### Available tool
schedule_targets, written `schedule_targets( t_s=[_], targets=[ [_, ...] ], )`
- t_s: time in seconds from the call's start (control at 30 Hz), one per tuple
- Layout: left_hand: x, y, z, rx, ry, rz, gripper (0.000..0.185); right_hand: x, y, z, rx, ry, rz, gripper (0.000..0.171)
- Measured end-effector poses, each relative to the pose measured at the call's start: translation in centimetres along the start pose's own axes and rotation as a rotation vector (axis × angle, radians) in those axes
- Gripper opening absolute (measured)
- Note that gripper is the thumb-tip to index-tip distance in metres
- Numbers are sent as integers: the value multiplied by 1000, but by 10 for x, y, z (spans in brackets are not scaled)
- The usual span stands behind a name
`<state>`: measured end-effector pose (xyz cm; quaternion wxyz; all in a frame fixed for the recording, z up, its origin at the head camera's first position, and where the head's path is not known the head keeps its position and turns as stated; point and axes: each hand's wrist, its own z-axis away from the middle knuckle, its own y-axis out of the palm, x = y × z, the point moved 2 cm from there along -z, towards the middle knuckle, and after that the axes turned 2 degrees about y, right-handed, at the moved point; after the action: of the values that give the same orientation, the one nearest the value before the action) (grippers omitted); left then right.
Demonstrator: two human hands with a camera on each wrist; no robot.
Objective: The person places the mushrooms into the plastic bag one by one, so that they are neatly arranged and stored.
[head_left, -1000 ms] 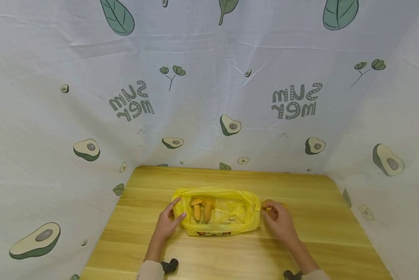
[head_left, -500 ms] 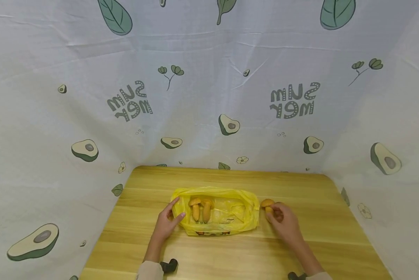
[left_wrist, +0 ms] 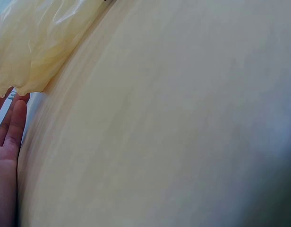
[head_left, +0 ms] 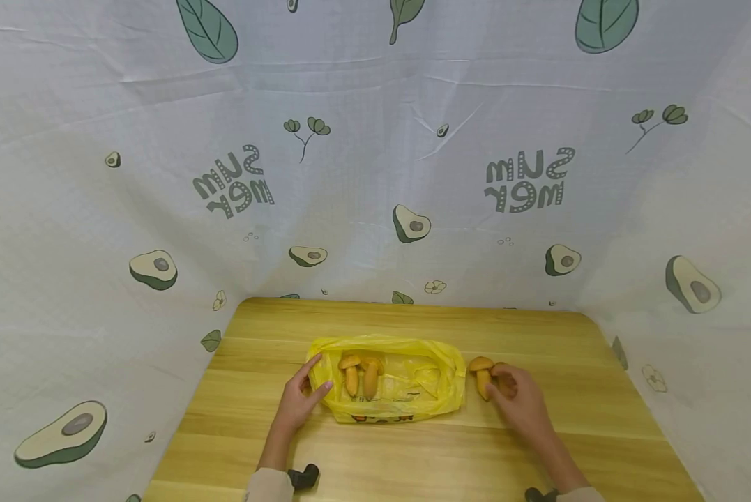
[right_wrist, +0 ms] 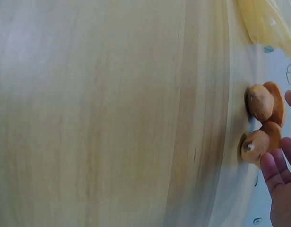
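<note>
A yellow plastic bag [head_left: 453, 394] lies on the table with its mouth open upward. My left hand [head_left: 296, 401] holds its left end, thumb and index finger spread over the rim; the other fingertips are partly hidden. Inside, on the left, two orange-brown mushrooms [head_left: 370, 382] lie side by side. Right of the bag is another mushroom [head_left: 482, 366]. Beside it, my right hand [head_left: 526, 404] is over a further mushroom, hidden from above. In the right wrist view the fingers are fairly straight against this lower mushroom [right_wrist: 255, 147], with the thumb apart from them.
A light wooden table [head_left: 400, 464] extends around the bag. White cloth [head_left: 350, 181] with avocado and leaf prints hangs behind it and at both sides. Black wrist devices [head_left: 304, 477] sit near both sleeves.
My right hand has shifted right, away from the mushroom nearest the bag, so its stem now shows. My left hand and the bag stay as they were.
</note>
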<state>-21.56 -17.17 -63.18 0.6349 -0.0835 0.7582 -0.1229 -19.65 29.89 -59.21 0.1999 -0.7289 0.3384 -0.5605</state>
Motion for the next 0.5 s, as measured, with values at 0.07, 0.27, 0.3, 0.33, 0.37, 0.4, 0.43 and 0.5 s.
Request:
schedule_targets(
  t_s=[0.07, 0.27, 0.3, 0.33, 0.37, 0.4, 0.43, 0.5],
  targets=[
    [0, 0, 0, 0, -2, -1, 65, -2, 0, 1, -15, -1, 11, 37],
    [0, 0, -1, 4, -14, -3, 65, -6, -2, 2, -52, 34, 58, 36],
    [0, 0, 0, 5, -15, -3, 65, -7, -2, 2, -47, 40, 63, 36],
    [-1, 0, 0, 6, -18, -1, 65, -8, -2, 2, -40, 46, 65, 36],
    [-1, 0, 0, 6, -17, -2, 65, -9, -2, 3, -31, 51, 70, 36],
    [-1, 0, 0, 6, -17, 0, 65, -9, -1, 3, -24, 54, 73, 36],
    [-1, 0, 0, 5, -24, 6, 65, -10, -1, 3, -17, 57, 76, 36],
    [-1, 0, 0, 4, -23, 5, 65, -12, -1, 4, -4, 63, 76, 35]
  ],
)
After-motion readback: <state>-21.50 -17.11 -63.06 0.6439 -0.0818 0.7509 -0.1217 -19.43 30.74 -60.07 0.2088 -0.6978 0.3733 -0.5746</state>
